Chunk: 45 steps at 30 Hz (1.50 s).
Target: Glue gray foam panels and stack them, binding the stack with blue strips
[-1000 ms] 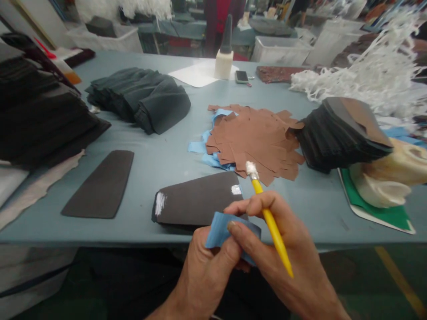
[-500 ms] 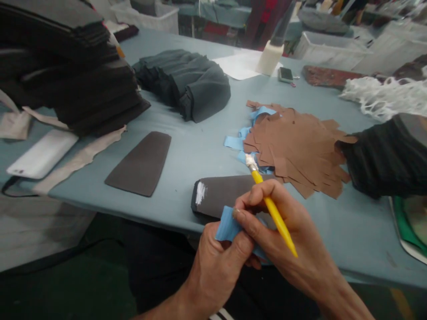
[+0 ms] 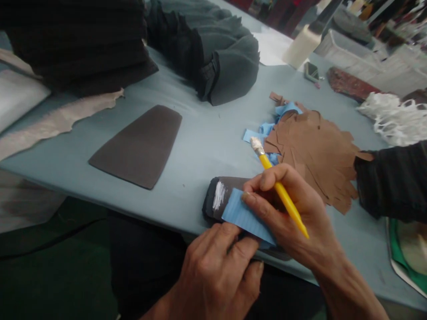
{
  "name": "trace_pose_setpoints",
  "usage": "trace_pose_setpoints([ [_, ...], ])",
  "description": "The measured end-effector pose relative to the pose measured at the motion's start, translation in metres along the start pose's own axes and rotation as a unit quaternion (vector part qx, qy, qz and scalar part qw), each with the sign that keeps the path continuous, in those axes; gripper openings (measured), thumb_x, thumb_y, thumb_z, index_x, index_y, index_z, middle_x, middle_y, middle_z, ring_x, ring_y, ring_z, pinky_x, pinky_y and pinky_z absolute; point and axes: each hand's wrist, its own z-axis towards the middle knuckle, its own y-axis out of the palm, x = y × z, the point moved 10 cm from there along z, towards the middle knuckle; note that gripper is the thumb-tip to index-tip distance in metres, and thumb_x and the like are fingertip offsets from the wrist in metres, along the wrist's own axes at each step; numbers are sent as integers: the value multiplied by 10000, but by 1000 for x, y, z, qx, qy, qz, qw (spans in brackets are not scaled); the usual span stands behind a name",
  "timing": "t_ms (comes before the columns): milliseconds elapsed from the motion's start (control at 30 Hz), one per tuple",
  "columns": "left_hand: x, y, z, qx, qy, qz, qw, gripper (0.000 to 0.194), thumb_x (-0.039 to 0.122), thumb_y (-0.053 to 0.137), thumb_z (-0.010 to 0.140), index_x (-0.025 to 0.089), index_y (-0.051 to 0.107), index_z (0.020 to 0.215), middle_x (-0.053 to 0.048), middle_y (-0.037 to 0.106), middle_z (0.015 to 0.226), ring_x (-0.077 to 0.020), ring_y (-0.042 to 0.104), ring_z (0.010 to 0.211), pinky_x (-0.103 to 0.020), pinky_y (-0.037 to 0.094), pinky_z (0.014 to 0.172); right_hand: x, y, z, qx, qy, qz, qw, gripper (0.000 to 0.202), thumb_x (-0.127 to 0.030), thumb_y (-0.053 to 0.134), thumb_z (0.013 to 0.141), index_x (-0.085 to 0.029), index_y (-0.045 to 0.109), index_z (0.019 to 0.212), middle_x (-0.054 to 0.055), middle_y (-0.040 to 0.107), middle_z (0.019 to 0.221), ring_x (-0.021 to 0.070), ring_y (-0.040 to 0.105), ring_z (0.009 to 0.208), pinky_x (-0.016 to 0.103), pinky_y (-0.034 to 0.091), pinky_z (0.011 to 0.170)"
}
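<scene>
My right hand (image 3: 290, 209) pinches a blue strip (image 3: 248, 218) between thumb and fingertips, and a yellow brush (image 3: 283, 193) with a white-coated tip rests in the same hand. My left hand (image 3: 223, 262) lies at the strip's lower edge, its fingertips against it. The strip lies over a dark grey stacked piece (image 3: 230, 182) at the table's front edge. White paste (image 3: 219, 195) is smeared on the left end of that piece, beside the strip. Another flat dark grey piece (image 3: 138, 146) lies to the left.
Brown pieces (image 3: 313, 146) are heaped on the table (image 3: 200, 142), with blue strips at their left. Dark stacks (image 3: 80, 49) stand at the left and another (image 3: 393, 178) at the right. A folded dark green pile (image 3: 230, 58) and a cream block (image 3: 302, 46) are farther back.
The blue strip has been unfolded and moved over the grey piece. My left hand has turned palm down, its grip on the strip loosened. The view has shifted and tilted.
</scene>
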Motion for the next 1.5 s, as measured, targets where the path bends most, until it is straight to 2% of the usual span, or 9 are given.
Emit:
trace_pose_setpoints([
  [200, -9, -2, -4, -2, -1, 63, 998, 221, 178, 569, 1003, 188, 662, 1203, -74, 773, 1025, -233, 727, 805, -381, 649, 699, 11, 16, 8, -52, 15, -26, 998, 221, -228, 726, 988, -266, 509, 968, -33, 666, 884, 95, 570, 682, 200, 446, 553],
  [333, -12, -3, -6, -2, -1, 87, 996, 217, 183, 562, 1015, 184, 672, 1203, -71, 789, 1076, -226, 741, 839, -380, 645, 730, 16, 16, 11, -57, 24, -44, 997, 216, -228, 715, 998, -266, 504, 975, -34, 658, 888, 99, 570, 696, 215, 444, 570],
  [667, -13, -4, -7, 2, -9, 75, 997, 218, 179, 563, 1024, 170, 678, 1210, -65, 793, 1128, -210, 737, 868, -367, 637, 759, 33, 15, 17, -61, 42, -111, 991, 239, -329, 726, 999, -266, 495, 1010, -21, 650, 920, 127, 573, 727, 277, 426, 585],
  [867, -16, -5, -7, 1, -15, 70, 997, 204, 179, 581, 1019, 176, 681, 1197, -57, 791, 1145, -200, 734, 885, -357, 634, 781, 28, 16, 22, -81, 30, -128, 988, 217, -296, 711, 998, -268, 496, 1003, -26, 646, 926, 132, 590, 750, 299, 445, 628],
  [1100, -16, -2, -6, -10, -15, 73, 997, 212, 182, 587, 1018, 173, 681, 1208, -63, 795, 1151, -203, 741, 903, -355, 641, 796, 28, 15, 21, -69, 27, -145, 987, 230, -299, 726, 990, -262, 500, 1005, -16, 649, 924, 135, 597, 749, 298, 436, 614],
  [1333, -16, -4, -7, -10, -21, 72, 997, 208, 182, 583, 1019, 177, 681, 1202, -69, 799, 1144, -206, 748, 923, -351, 649, 834, 24, 16, 21, -70, 8, -165, 984, 196, -268, 709, 994, -259, 513, 1005, -30, 632, 893, 115, 553, 696, 280, 441, 603],
  [1500, -15, -4, -6, -3, -19, 67, 998, 207, 179, 594, 1009, 176, 678, 1198, -67, 800, 1143, -210, 746, 901, -361, 654, 804, 19, 19, 23, -75, -18, -178, 981, 191, -248, 708, 991, -257, 517, 998, -37, 613, 886, 107, 529, 677, 285, 434, 623],
])
